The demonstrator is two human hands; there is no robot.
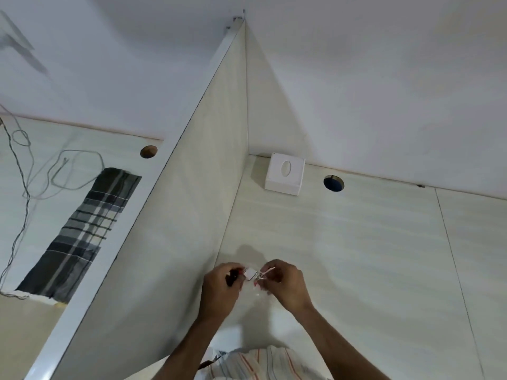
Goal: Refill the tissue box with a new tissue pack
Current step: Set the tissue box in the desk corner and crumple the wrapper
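Note:
A white tissue box [284, 173] with an oval slot on top stands at the back of the desk, close to the wall corner. Near the front edge, both my hands hold a small tissue pack [253, 275] in clear, crinkly wrapping with red and white print. My left hand [219, 290] grips its left end, where something dark shows between the fingers. My right hand [285, 283] pinches the right end of the wrapper. Most of the pack is hidden by my fingers.
A tall pale divider panel [192, 201] runs along the left of the desk [370, 256]. A round cable hole [333, 183] lies right of the tissue box. Beyond the divider are a plaid cloth [82, 234], loose wires [24, 171] and another hole [148, 151].

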